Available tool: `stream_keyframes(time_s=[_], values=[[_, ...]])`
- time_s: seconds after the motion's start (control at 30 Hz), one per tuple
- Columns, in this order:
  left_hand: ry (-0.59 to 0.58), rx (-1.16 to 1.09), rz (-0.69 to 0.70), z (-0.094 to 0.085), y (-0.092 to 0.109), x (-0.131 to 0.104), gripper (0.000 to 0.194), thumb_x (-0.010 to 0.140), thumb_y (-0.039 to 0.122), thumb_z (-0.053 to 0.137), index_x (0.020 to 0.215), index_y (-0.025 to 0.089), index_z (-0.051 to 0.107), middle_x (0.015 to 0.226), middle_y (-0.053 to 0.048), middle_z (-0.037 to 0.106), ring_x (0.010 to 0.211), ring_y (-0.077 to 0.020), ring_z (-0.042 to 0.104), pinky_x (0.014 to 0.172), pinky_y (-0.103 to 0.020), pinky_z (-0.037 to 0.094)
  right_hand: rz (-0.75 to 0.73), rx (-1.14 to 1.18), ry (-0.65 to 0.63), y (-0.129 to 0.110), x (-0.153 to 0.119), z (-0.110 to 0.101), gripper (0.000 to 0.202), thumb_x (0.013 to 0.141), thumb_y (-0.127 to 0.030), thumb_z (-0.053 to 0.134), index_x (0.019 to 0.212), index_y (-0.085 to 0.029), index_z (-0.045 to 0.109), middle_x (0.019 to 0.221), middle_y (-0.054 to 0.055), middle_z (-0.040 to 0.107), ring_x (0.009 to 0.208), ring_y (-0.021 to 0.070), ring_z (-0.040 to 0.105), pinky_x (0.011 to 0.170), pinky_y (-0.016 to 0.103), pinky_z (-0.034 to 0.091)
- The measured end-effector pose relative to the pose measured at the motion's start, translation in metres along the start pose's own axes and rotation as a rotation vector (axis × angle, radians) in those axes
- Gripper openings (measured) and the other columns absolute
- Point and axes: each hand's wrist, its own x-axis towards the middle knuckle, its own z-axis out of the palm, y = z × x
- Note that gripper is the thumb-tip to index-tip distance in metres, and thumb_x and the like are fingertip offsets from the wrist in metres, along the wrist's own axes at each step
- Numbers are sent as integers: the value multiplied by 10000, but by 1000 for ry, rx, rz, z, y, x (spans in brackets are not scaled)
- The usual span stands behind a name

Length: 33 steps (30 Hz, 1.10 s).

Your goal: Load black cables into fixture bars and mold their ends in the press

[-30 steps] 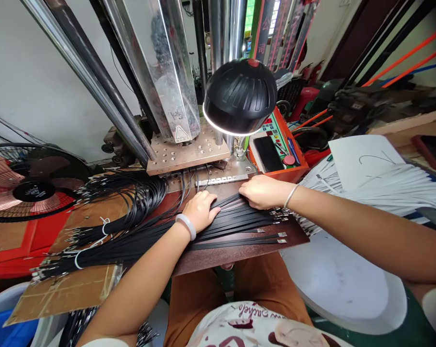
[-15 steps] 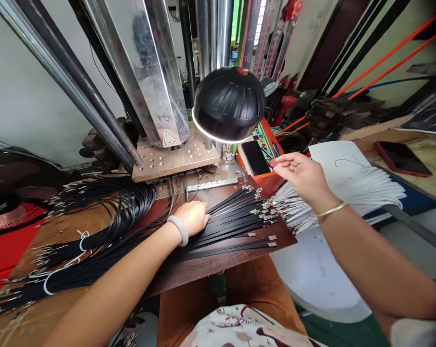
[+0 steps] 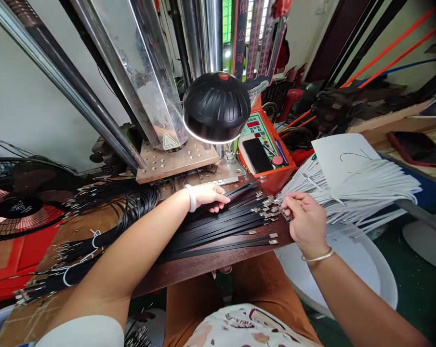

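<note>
My left hand (image 3: 211, 195) is closed on some black cables near the far side of a dark red board (image 3: 210, 262). Many flat black cables (image 3: 218, 224) with silver connectors fan out across that board. At the board's right edge, my right hand (image 3: 304, 214) is closed, its thumb and fingers pinched beside the connector ends; what lies between them is too small to make out. A small round red thing (image 3: 276, 160) rests on the orange control box (image 3: 275, 176), by a phone (image 3: 257, 155).
A metal press (image 3: 178, 159) and a black lamp (image 3: 217, 106) stand behind the board. Bundled black cables (image 3: 138, 202) and a fan (image 3: 20, 207) are at the left. White cables (image 3: 384, 190) under a paper sheet (image 3: 344, 156) lie right, above a white round stool (image 3: 340, 270).
My right hand has come down from the control box to the connector ends, and the red thing it held now lies on the box. My left hand has moved right and away from me.
</note>
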Motion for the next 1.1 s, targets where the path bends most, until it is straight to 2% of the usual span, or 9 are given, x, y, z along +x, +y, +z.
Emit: stream_keyframes(time_s=[0.2,0.33,0.4,0.47,0.57,0.67,0.73,0.93,1.1], values=[[8,-115,-31,2,-1,4,314,697,374,766,761,108,611,670,-44,674,556,-132,649,526,-225,500,-210,-278,-53,-10,-1,1,194,886,-395,584,970,-226,633,852,43,671,783,188,635,735,349,519],[-33,-93,51,6,6,-3,316,769,389,711,846,86,662,772,-102,709,625,-163,684,580,-250,537,-657,-741,-508,-31,12,32,396,883,-281,558,1267,-185,554,1309,137,588,1249,290,509,1069,480,384],[36,88,141,5,6,-10,321,852,382,621,971,90,680,832,-121,725,677,-189,706,634,-294,572,-763,-1010,-728,-37,20,49,381,883,-200,495,1247,-124,575,1257,181,616,1250,333,502,1064,515,366],[249,327,247,0,1,-21,343,894,343,566,1128,109,657,964,-145,730,821,-230,724,751,-368,594,-736,-1195,-794,-38,26,62,369,898,-135,378,1170,-72,621,1084,211,677,1107,344,590,974,515,424],[622,713,510,-10,-11,-38,389,900,309,569,1258,162,610,1311,-163,608,1188,-279,610,1016,-461,503,-771,-1067,-816,-33,34,77,482,863,-81,324,1280,-73,565,1198,197,642,1126,300,593,966,462,458],[524,1045,860,-13,-14,-45,310,938,304,517,1209,240,654,1427,-66,530,1377,-246,434,1152,-455,379,-823,-778,-1046,-26,46,100,491,844,-126,402,1310,-172,553,1288,101,609,1198,227,551,1016,383,452],[402,1039,976,-14,-11,-45,268,952,300,500,1125,235,695,1315,-47,627,1333,-218,490,1150,-431,389,-769,-778,-1111,-18,57,120,394,848,-199,492,1226,-182,604,1211,101,637,1146,243,567,989,395,461],[843,458,902,-32,-6,-56,254,919,339,560,957,134,703,981,-86,737,917,-165,689,892,-295,539,-684,-882,-1086,4,72,138,234,858,-222,546,1040,-128,661,1019,163,647,990,302,579,891,474,454],[839,485,756,-32,-25,-44,179,877,267,588,887,137,711,901,-55,730,854,-154,675,848,-268,518,-654,-788,-1296,-4,53,114,197,868,-273,564,1008,-175,661,983,104,647,977,261,568,902,416,441]])
